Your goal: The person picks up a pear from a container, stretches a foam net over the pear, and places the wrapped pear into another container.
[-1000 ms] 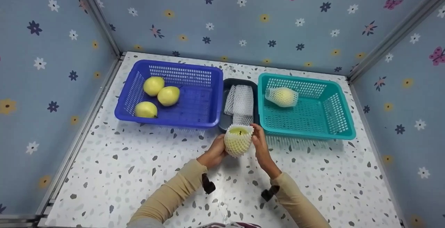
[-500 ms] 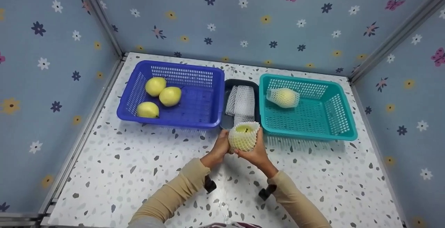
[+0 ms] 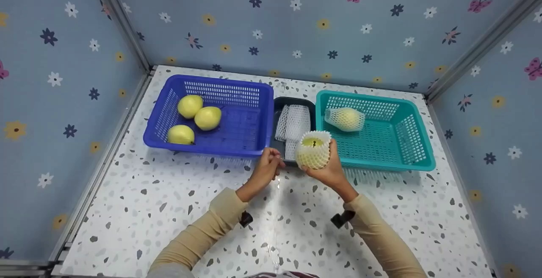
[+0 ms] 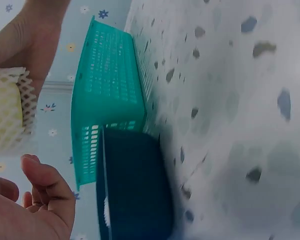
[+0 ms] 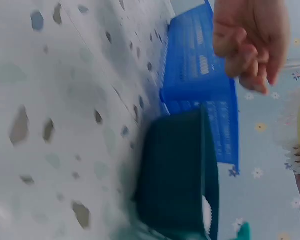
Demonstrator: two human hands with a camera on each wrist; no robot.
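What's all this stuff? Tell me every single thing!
Blue basket: 1, blue, left
Teal basket: 1, teal, right
Bare fruits: 3, yellow, blue basket
Wrapped fruit: 1, yellow, teal basket
Tray: 1, dark, between baskets
Foam nets: 2+, white, tray
Held fruit: 1, yellow, netted, near tray
Table: 1, speckled white, underneath
Walls: 3, flowery blue, around
Posts: 2, grey, back corners
Cameras: 2, black, wrists
Sleeves: 2, tan, forearms
Left grip: 1, bare, near tray
Right grip: 1, bare, on held fruit

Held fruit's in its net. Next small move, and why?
Probably move the held fruit right, over the teal basket: its net is on, the right grip alone holds it near that basket's edge, and another netted fruit already lies inside.
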